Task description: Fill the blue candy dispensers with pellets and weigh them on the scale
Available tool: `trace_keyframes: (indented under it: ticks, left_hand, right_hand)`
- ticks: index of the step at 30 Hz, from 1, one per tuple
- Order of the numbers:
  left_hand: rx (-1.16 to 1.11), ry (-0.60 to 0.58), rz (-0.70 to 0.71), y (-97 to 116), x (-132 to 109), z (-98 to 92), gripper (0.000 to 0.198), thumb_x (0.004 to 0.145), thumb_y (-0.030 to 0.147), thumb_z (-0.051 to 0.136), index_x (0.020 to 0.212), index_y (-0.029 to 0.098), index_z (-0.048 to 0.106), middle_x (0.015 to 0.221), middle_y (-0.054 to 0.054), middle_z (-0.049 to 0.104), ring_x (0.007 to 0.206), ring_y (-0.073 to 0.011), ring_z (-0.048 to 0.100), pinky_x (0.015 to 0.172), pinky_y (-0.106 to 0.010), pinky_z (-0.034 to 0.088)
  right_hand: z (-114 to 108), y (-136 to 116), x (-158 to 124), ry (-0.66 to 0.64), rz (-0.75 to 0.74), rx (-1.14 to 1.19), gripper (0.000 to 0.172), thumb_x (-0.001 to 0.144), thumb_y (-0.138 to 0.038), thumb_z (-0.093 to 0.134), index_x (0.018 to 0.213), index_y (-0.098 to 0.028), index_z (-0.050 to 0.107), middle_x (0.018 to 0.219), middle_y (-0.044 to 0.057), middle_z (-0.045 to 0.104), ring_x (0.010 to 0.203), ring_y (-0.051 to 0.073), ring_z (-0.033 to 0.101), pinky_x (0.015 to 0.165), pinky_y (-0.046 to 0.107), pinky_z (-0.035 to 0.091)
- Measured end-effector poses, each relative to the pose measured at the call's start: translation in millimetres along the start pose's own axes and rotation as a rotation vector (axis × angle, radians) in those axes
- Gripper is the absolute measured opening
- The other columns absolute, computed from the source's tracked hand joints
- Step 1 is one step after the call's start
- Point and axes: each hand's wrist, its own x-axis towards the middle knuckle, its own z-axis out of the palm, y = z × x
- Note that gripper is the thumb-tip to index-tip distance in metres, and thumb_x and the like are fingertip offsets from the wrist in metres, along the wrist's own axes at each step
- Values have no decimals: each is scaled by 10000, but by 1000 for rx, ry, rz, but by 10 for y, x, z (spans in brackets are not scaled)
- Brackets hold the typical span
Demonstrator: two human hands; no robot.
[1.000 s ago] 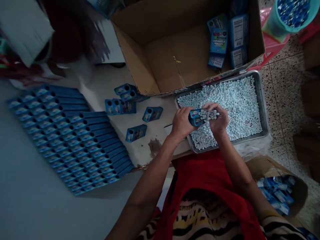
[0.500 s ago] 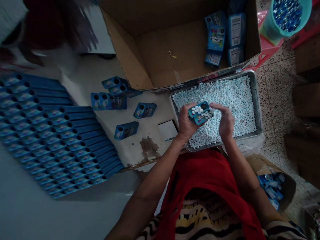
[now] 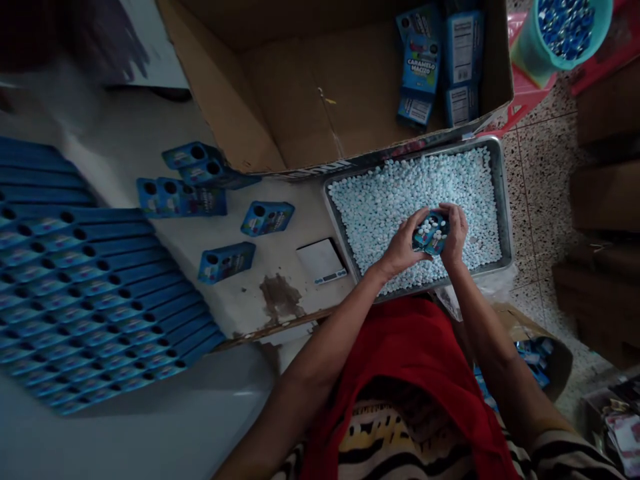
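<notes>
Two small blue candy boxes (image 3: 424, 241), side by side with loose round candies on their tops, are held over a metal tray (image 3: 506, 220) full of white and pale-blue candies (image 3: 400, 193). My left hand (image 3: 400, 247) wraps round the boxes from the left. On their other side my right hand (image 3: 455, 233) is cupped closely against them. The palms hide much of the box sides. Left of the tray lies a small white scale (image 3: 321, 260).
Several blue boxes with round holes (image 3: 268, 219) stand on the table, beside a large stack of them (image 3: 100, 267). A cardboard carton (image 3: 280, 113) holds filled packs (image 3: 421, 63). A teal bucket (image 3: 600, 40) is at upper right. Another person's blurred arm (image 3: 107, 40) shows at upper left.
Both hands and the boxes have moved right over the tray. My right hand, earlier held with a finger at the box edge, now cups their right side. The view has shifted.
</notes>
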Motion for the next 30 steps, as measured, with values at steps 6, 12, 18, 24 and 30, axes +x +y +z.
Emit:
trace_keyframes:
  ticks: [6,12,18,24,30]
  left_hand:
    - [41,39,-148,-22,130,106,780,764,92,913,1480,289,674,1469,-90,750,1360,-332,728,1177,-492,596]
    - [173,181,-95,468,3,-141,608,896,113,767,1475,266,658,1481,-86,739,1375,-296,716,1196,-462,588]
    - [232,305,-43,595,-187,-598,522,865,69,633,1348,256,700,1393,-65,775,1349,-261,724,1206,-431,576]
    - [308,241,38,542,-377,-902,515,803,58,595,1238,288,748,1356,-32,792,1364,-272,712,1264,-506,523]
    - [59,476,-206,383,-497,-1024,421,796,175,689,1210,236,736,1280,-61,809,1204,-274,782,1078,-424,641]
  right_hand:
    - [-90,295,134,127,60,-172,502,1059,-649,378,1109,-241,664,1160,92,718,1134,233,690,1073,416,541]
    - [-462,200,262,-139,45,-542,697,1040,-792,301,892,-233,690,936,85,723,981,266,663,978,423,517]
    - [-438,-48,750,-209,-88,-722,707,1076,-787,334,903,-233,737,839,79,710,912,272,696,900,396,519]
    - [599,9,995,-205,-260,-823,639,1045,-732,537,1326,-171,661,1450,227,609,1416,415,523,1159,627,455]
    - [961,114,768,-202,-49,-672,338,1042,-472,571,1127,-157,658,1186,211,703,1280,401,629,1099,626,517]
